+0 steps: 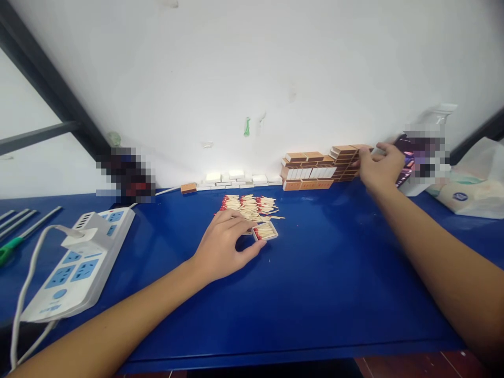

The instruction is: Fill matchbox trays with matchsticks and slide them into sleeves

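My left hand (222,244) holds a small white matchbox tray (265,231) between thumb and fingers, just above the blue table. Red-tipped matches lie side by side in that tray. Right behind it is a loose pile of matches (250,206), partly covered by my left fingers. My right hand (381,167) reaches to the right end of a stack of brown matchbox covers (309,184). Its thumb and fingers are closed on a matchbox cover (364,148) at the top of that end, mostly hidden by the hand.
Several white trays (236,181) are stacked along the wall, with one brown matchbox (188,188) at their left. A power strip (84,262) with a white cable lies at left, near a green-handled tool (11,249). A tissue pack (468,191) sits at right.
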The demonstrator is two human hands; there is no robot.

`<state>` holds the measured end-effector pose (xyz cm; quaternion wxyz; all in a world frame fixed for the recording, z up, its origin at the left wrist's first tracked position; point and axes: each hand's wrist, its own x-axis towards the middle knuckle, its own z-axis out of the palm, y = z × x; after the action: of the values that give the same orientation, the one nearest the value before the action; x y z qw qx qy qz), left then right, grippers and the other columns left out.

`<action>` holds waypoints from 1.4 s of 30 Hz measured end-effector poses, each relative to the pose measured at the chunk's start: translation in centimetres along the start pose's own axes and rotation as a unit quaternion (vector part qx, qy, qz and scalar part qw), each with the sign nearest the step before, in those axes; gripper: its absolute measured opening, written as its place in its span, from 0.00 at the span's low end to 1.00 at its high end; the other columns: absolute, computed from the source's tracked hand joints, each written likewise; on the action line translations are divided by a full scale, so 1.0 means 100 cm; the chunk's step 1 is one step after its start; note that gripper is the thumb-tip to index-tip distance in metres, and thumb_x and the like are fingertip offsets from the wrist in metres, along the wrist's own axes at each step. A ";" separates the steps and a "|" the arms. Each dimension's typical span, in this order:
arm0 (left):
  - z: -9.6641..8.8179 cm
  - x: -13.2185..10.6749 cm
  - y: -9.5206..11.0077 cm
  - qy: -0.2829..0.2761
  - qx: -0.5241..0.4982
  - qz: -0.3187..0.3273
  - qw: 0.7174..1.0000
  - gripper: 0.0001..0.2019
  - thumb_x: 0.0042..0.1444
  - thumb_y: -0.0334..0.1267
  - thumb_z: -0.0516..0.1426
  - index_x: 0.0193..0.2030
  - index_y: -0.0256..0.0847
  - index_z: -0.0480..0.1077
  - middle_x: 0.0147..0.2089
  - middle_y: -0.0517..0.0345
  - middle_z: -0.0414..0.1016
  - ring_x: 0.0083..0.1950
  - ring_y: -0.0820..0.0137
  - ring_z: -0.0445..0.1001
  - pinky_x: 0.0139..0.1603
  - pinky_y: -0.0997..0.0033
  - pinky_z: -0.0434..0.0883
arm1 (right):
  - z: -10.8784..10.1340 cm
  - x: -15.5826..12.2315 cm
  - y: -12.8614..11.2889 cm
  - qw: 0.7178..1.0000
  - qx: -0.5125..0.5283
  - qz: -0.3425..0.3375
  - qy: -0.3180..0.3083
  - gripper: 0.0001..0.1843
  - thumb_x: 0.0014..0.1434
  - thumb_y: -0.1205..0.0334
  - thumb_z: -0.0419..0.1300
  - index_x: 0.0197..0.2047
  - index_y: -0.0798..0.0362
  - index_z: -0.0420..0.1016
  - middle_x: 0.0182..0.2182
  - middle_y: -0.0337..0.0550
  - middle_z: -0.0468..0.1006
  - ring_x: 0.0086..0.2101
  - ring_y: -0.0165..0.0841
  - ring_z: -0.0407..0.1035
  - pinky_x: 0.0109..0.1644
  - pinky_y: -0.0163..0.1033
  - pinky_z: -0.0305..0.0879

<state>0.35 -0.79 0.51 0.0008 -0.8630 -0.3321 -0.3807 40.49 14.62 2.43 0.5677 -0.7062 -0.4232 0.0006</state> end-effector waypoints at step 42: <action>-0.001 0.002 -0.007 0.101 0.048 -0.071 0.991 0.15 0.62 0.46 0.67 0.52 0.42 0.79 0.44 0.53 0.85 0.50 0.58 0.78 0.55 0.50 0.71 | -0.036 -0.164 -0.098 0.821 0.249 0.041 -0.513 0.27 0.54 0.43 0.75 0.47 0.50 0.71 0.30 0.40 0.81 0.20 0.29 0.70 0.15 0.31 0.59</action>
<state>-0.03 -0.12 0.56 0.0488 -0.7932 -0.4087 -0.4488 25.80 1.93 3.72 0.4248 -0.4548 -0.6096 0.4911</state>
